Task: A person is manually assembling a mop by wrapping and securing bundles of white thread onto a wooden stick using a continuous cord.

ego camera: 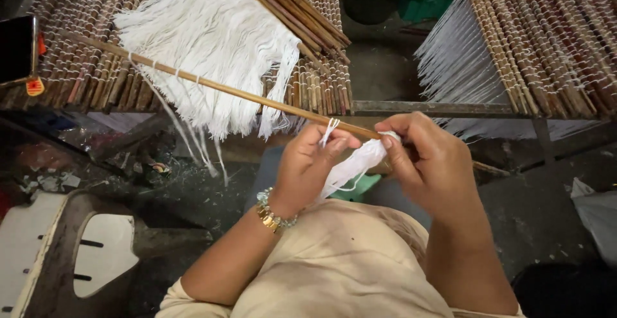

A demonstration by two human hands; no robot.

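Observation:
A long thin brown stick runs from the upper left down to my hands. My left hand pinches a short white thread looped over the stick's near end. My right hand grips the stick's end together with a bundle of white threads that hangs between both hands. A heap of white fringe threads lies over the stick farther up, resting on a rack of bamboo sticks. A beaded bracelet and a gold band sit on my left wrist.
A second rack of bamboo sticks with white threads hanging below it stands at the right. A white plastic stool is at the lower left. A green crate sits at the top. A dark phone lies at the left edge.

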